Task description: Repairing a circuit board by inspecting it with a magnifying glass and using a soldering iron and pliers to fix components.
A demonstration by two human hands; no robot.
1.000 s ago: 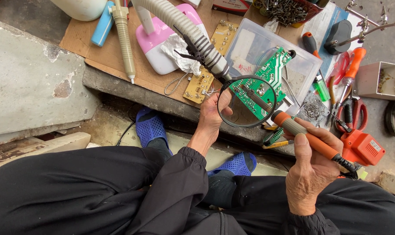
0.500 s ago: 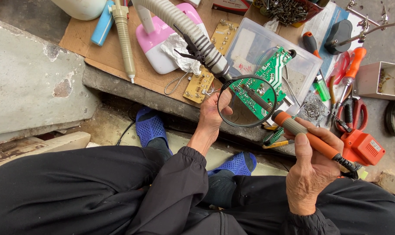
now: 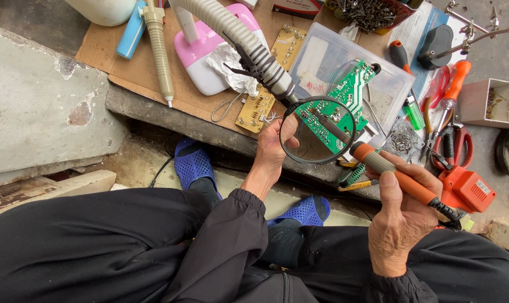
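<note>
The person is sitting low, working over the edge of a cluttered desk [image 3: 153, 106]. The left hand [image 3: 274, 154] is holding a green circuit board [image 3: 335, 112], its fingers [image 3: 288, 126] clamped on the board's near edge, probably so that the board is staying level beneath the round magnifying lens [image 3: 319, 130]. The lens is hanging on a grey flexible arm [image 3: 232, 31] just above those fingers, apparently so the small joints are reading larger. The right hand [image 3: 403, 224] is gripping an orange soldering iron [image 3: 400, 177] like a pen, fingers closed around the handle with the thumb lying along its top, which seems to be steadying the tool. Beyond those fingers the iron's metal tip [image 3: 327, 124] is reaching under the lens and appears to be meeting the board, though the contact is hard to confirm. Just right of the right-hand fingers, an orange box-shaped tool [image 3: 467, 189] is lying. Left of the left-hand fingers, a yellow circuit board [image 3: 257, 109] is resting on cardboard.
</note>
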